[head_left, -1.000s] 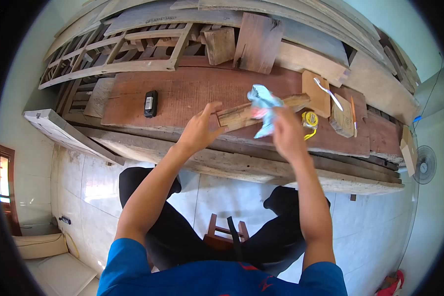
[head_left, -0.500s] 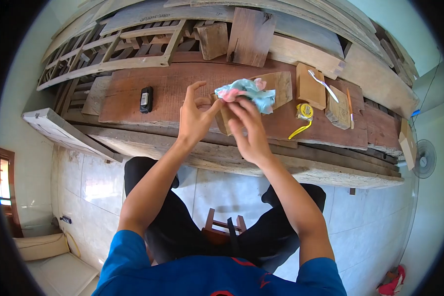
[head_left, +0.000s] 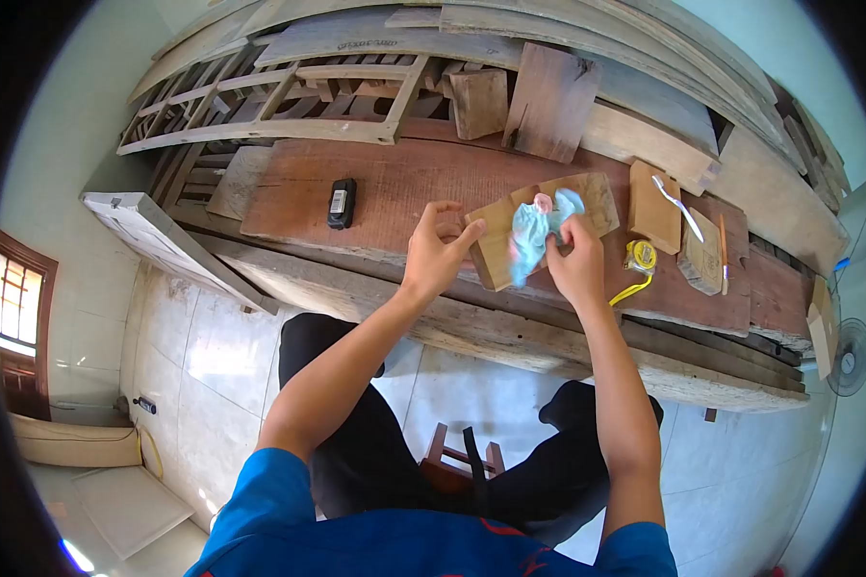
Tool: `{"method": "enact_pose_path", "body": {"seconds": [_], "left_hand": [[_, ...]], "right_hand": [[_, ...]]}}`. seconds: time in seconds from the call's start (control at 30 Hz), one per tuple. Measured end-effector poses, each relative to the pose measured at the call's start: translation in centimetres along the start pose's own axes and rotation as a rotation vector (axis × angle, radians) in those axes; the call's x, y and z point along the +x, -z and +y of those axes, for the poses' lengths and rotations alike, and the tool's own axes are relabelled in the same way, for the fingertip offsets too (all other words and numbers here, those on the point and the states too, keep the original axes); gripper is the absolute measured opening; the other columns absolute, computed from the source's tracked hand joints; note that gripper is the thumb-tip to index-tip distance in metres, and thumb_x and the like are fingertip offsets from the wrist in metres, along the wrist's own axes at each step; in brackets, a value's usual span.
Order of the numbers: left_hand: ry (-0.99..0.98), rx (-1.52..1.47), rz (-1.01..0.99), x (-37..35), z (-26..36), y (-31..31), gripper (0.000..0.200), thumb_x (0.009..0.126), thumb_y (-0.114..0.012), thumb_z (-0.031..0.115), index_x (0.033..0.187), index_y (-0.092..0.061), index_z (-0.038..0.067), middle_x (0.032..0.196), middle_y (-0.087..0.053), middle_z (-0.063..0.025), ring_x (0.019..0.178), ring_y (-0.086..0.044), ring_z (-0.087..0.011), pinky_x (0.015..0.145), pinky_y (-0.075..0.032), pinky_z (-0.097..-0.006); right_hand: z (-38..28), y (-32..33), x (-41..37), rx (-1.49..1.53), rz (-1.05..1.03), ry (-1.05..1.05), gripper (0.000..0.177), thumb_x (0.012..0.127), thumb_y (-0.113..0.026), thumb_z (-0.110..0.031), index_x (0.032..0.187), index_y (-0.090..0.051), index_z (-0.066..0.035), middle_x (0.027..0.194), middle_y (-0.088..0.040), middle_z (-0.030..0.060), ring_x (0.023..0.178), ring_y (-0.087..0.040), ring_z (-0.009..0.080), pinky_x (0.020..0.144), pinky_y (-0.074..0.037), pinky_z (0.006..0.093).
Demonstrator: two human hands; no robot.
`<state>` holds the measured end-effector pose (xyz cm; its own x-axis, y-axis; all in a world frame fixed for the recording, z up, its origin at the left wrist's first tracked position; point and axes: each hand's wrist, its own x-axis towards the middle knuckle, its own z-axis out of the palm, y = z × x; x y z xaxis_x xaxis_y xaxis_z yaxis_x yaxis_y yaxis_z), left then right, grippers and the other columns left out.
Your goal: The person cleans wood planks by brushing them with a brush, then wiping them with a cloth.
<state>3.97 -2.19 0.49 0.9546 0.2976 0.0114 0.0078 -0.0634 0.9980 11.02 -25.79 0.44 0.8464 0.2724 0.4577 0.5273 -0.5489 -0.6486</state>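
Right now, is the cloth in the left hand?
No, the right hand holds the cloth over the wooden block, while the left hand is at its edge.

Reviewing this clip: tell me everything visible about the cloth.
The cloth is light blue with pink patches, thin and soft-looking, and bunched into loose folds rather than spread flat. The fingers of the right hand pinch its right side. It lies across the middle of the pale wooden piece, one part reaching up to the right and another hanging toward the near edge. Its lower end is blurred, so any print, stain or hem there cannot be made out.
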Motion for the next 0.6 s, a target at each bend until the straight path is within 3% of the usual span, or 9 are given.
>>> {"method": "enact_pose_path", "body": {"seconds": [0.1,0.17,0.2,0.27,0.37,0.43,0.47,0.57,0.6], "left_hand": [[0.011,-0.041,-0.022,-0.2,0.5,0.0,0.056,0.097,-0.082,0.030,0.133,-0.054,-0.003,0.095,-0.078,-0.0163,0.086,-0.076,-0.0179,0.070,-0.063,-0.0328],[0.031,-0.079,-0.022,-0.5,0.5,-0.2,0.057,0.097,-0.082,0.030,0.133,-0.054,-0.004,0.095,-0.078,-0.0162,0.086,-0.076,-0.0174,0.070,-0.064,-0.0328],[0.036,-0.107,-0.015,-0.5,0.3,-0.2,0.057,0.097,-0.082,0.030,0.133,-0.054,-0.004,0.095,-0.078,-0.0163,0.086,-0.076,-0.0172,0.071,-0.065,-0.0330],[0.032,-0.118,0.008,-0.3,-0.6,-0.2,0.058,0.096,-0.083,0.029,0.133,-0.053,-0.005,0.095,-0.078,-0.0164,0.087,-0.076,-0.0171,0.071,-0.066,-0.0333],[0.051,-0.103,0.034,0.1,-1.9,0.0,0.057,0.096,-0.083,0.027,0.132,-0.053,-0.005,0.095,-0.078,-0.0163,0.088,-0.076,-0.0171,0.071,-0.067,-0.0333],[0.126,-0.174,0.049,-0.4,-0.1,-0.4,0.056,0.096,-0.083,0.026,0.132,-0.053,-0.005,0.093,-0.078,-0.0158,0.088,-0.076,-0.0167,0.071,-0.066,-0.0326],[0.117,-0.152,0.043,-0.4,-0.1,-0.4,0.056,0.096,-0.083,0.026,0.131,-0.053,-0.005,0.093,-0.078,-0.0158,0.088,-0.076,-0.0167,0.071,-0.065,-0.0324],[0.079,-0.115,0.046,-0.4,-0.4,-0.3,0.055,0.095,-0.083,0.025,0.131,-0.054,-0.005,0.093,-0.078,-0.0159,0.088,-0.076,-0.0170,0.071,-0.065,-0.0320],[0.060,-0.102,0.043,-0.4,-0.6,-0.3,0.055,0.095,-0.083,0.025,0.131,-0.054,-0.004,0.093,-0.078,-0.0159,0.088,-0.076,-0.0171,0.071,-0.065,-0.0318]], "right_hand": [[-0.8,-0.7,-0.1,-0.046,0.113,0.065,0.024,0.082,-0.068,0.005,0.095,-0.050,-0.005,0.095,-0.054,0.0161,0.096,-0.056,0.0387,0.084,-0.045,0.0487],[-1.2,-1.6,-0.6,-0.118,0.127,0.235,0.044,0.085,-0.063,0.006,0.127,-0.057,-0.006,0.128,-0.059,0.0229,0.122,-0.055,0.0461,0.104,-0.044,0.0554],[-3.1,-1.6,-1.3,0.052,-0.088,0.056,0.055,0.092,-0.062,-0.001,0.146,-0.053,-0.005,0.144,-0.053,0.0280,0.134,-0.049,0.0511,0.113,-0.040,0.0585],[-6.3,-3.6,-4.1,-0.286,-0.128,0.248,0.073,0.103,-0.066,-0.025,0.163,-0.034,0.003,0.165,-0.034,0.0347,0.153,-0.030,0.0561,0.128,-0.026,0.0605],[-4.6,-3.2,-3.7,-0.199,-0.219,0.288,0.063,0.105,-0.063,-0.024,0.158,-0.045,0.004,0.163,-0.044,0.0286,0.153,-0.038,0.0487,0.128,-0.027,0.0582],[-1.4,-1.6,-1.2,-0.190,-0.178,0.092,0.056,0.105,-0.059,-0.012,0.158,-0.046,0.003,0.164,-0.045,0.0251,0.154,-0.040,0.0431,0.128,-0.033,0.0497],[-0.2,-1.2,-0.1,-0.234,-0.064,0.133,0.049,0.102,-0.059,-0.003,0.151,-0.057,-0.001,0.157,-0.054,0.0243,0.149,-0.048,0.0426,0.124,-0.041,0.0472],[-2.4,-2.0,-1.7,0.028,-0.159,0.138,0.041,0.099,-0.062,0.002,0.139,-0.069,-0.004,0.148,-0.063,0.0221,0.140,-0.058,0.0424,0.117,-0.048,0.0479],[-4.1,-1.8,-2.3,0.162,-0.210,0.136,0.034,0.097,-0.061,0.007,0.124,-0.077,-0.005,0.134,-0.072,0.0181,0.126,-0.067,0.0398,0.107,-0.055,0.0448]]}}
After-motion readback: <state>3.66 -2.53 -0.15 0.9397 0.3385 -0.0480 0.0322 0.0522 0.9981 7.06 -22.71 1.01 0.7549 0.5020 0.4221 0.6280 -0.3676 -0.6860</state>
